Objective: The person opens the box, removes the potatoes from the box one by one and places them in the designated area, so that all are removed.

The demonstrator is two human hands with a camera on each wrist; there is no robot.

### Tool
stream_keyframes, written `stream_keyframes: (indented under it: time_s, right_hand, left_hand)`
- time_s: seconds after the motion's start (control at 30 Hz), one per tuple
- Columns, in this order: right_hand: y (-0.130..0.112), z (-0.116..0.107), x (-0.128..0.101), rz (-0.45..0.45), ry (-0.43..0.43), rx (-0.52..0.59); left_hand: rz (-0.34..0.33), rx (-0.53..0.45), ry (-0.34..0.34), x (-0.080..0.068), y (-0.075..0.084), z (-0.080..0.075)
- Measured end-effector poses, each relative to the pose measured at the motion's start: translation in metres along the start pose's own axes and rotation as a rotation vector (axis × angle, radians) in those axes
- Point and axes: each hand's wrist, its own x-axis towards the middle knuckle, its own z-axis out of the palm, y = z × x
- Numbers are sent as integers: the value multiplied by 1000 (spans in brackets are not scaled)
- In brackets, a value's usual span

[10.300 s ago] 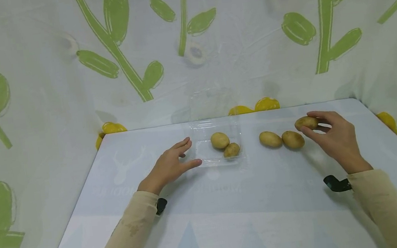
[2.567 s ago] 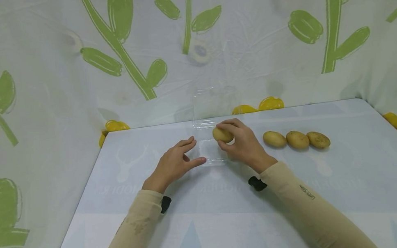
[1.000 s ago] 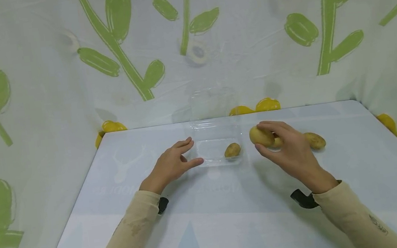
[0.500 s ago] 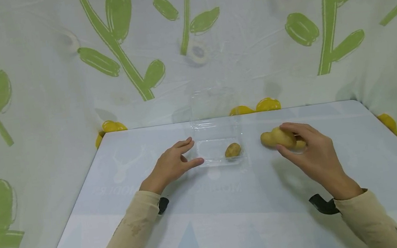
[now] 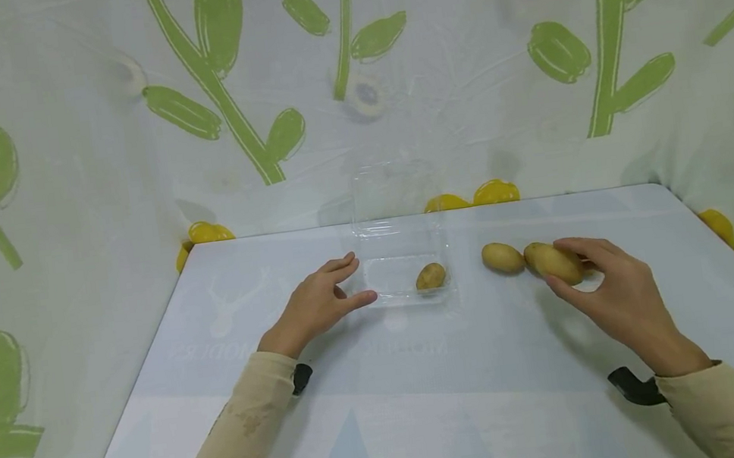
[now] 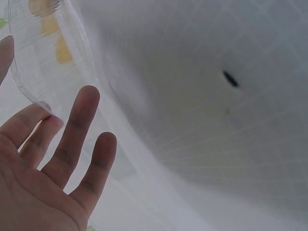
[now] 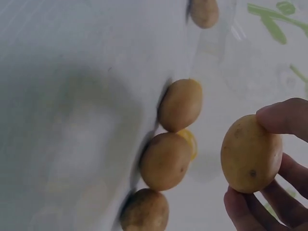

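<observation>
My right hand (image 5: 552, 264) holds a yellow-brown potato (image 5: 564, 266) between thumb and fingers, just above the table at the right. The right wrist view shows that held potato (image 7: 250, 151) beside a row of three potatoes (image 7: 165, 160) lying on the table. In the head view one potato of the row (image 5: 503, 257) shows fully; the others are partly hidden by the hand. A clear plastic container (image 5: 389, 299) stands in the middle with its lid up and one potato (image 5: 430, 276) inside. My left hand (image 5: 346, 285) lies flat and open against the container's left edge (image 6: 45, 67).
The pale table (image 5: 389, 409) is bounded at the back and both sides by a draped cloth (image 5: 93, 178) printed with green stems and yellow flowers. The cloth rises close behind the container's lid (image 5: 392, 188).
My right hand lifted a potato out of the container and carried it right to the row on the table. One potato is left in the container. The left hand has stayed still.
</observation>
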Motion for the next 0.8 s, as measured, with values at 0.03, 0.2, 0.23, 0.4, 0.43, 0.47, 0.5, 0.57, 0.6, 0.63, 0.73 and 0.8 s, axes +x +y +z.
stream_keyframes:
  time_s: [0.03, 0.2, 0.23, 0.4, 0.43, 0.47, 0.5, 0.57, 0.6, 0.63, 0.73, 0.8]
  right_hand:
    - [2, -1, -1, 3, -5, -9]
    - [11, -2, -5, 19, -57, -48]
    - [13, -2, -6, 24, -72, -53]
    - [18, -2, -10, 50, -128, -53]
    - [19, -1, -11, 52, -137, -52]
    - [20, -1, -11, 53, -144, -54]
    - [21, 0, -12, 55, -151, -57]
    - [23, 1, -12, 56, -169, -64]
    - [24, 2, -13, 55, -178, -68]
    - [25, 2, -13, 56, -185, -71]
    - [27, 4, -14, 66, -201, -75]
    - [28, 4, -15, 76, -209, -74]
  left_hand:
    - [-1, -2, 0, 0, 0, 0]
    - [3, 1, 0, 0, 0, 0]
    - [2, 3, 0, 0, 0, 0]
    - [1, 3, -3, 0, -1, -1]
    - [2, 5, -3, 0, -1, -1]
    - [1, 5, -5, 1, 0, -1]
    - [0, 4, -6, 1, -1, -1]
    - [-2, 3, -9, 1, -1, -1]
    - [-1, 4, -10, 1, -1, -1]
    - [-3, 2, -11, 1, -1, -1]
    - [-5, -3, -12, 1, -1, -1]
    - [-4, -5, -14, 1, 0, -1]
